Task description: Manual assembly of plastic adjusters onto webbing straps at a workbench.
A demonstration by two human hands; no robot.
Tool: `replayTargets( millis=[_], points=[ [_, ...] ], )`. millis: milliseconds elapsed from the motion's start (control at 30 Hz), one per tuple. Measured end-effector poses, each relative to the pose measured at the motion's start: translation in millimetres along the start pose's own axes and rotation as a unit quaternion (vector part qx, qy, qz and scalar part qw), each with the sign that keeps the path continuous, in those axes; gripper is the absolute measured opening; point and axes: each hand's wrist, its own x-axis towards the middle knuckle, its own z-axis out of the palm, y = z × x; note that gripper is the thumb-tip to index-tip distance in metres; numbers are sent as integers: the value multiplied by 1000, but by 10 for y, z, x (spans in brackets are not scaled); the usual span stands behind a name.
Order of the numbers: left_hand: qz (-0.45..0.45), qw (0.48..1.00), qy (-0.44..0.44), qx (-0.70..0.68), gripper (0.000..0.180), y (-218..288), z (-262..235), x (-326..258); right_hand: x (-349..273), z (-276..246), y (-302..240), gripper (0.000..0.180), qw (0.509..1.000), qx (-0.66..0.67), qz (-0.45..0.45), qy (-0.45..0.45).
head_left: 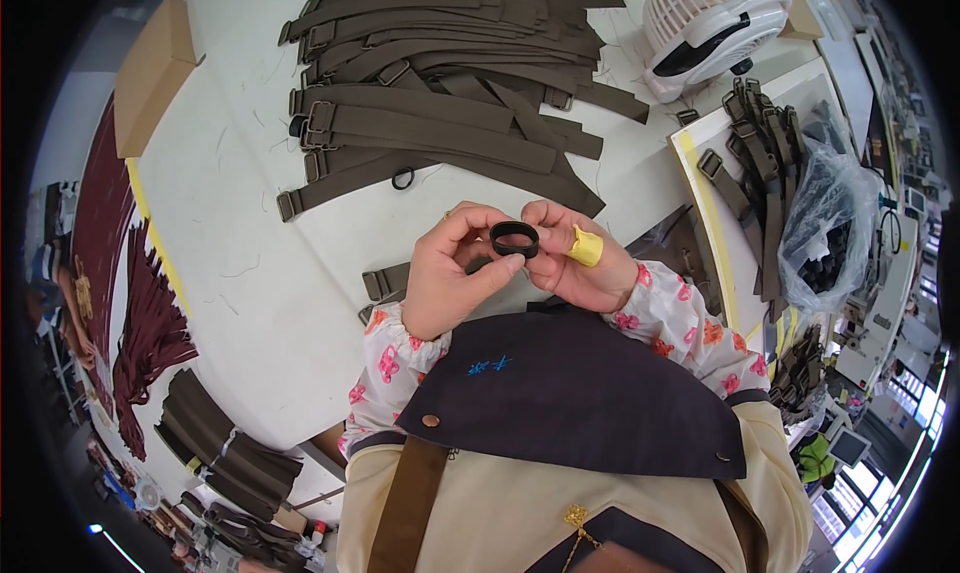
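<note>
A small black oval loop (517, 253) is pinched between both my hands above the white table. My left hand (445, 283) has thumb and fingers closed on its left side. My right hand (600, 276), with a yellow wrap (586, 245) round one finger, grips the loop from the right. Beneath my left hand, a dark olive strap end with a metal buckle (385, 282) lies partly hidden. A thin black ring (396, 184) rests on the table beyond my hands. Farther off is a wide pile of dark olive webbing straps (430, 113), many with metal buckles.
A white fan (705, 38) stands far right. Below it, more buckled straps (765, 148) lie on a board beside a clear plastic bag (830, 213). At left are a cardboard box (152, 78), maroon straps (150, 343) and a tied strap bundle (225, 448).
</note>
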Motion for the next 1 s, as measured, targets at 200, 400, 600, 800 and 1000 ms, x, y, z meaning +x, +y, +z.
replayTargets(
  millis=[200, 400, 600, 800, 1000],
  points=[
    [-91, 995, 22, -36, 17, -44, -80, -8, -18, 94, -70, 20, 938, -329, -31, 108],
    [-120, 976, -58, 171, 12, -262, -176, 125, 35, -94, -137, 15, 678, -726, -105, 51],
    [86, 904, -84, 411, 26, -423, -350, 673, -46, -439, -239, 16, 619, -772, -106, 98],
    [201, 695, -45, 689, 35, -754, -363, 1163, -178, -757, -230, 16, 772, -570, -124, 250],
    [285, 738, -56, 609, 17, -685, -404, 1193, 16, -1027, -401, 13, 749, -572, -232, 241]
  ],
)
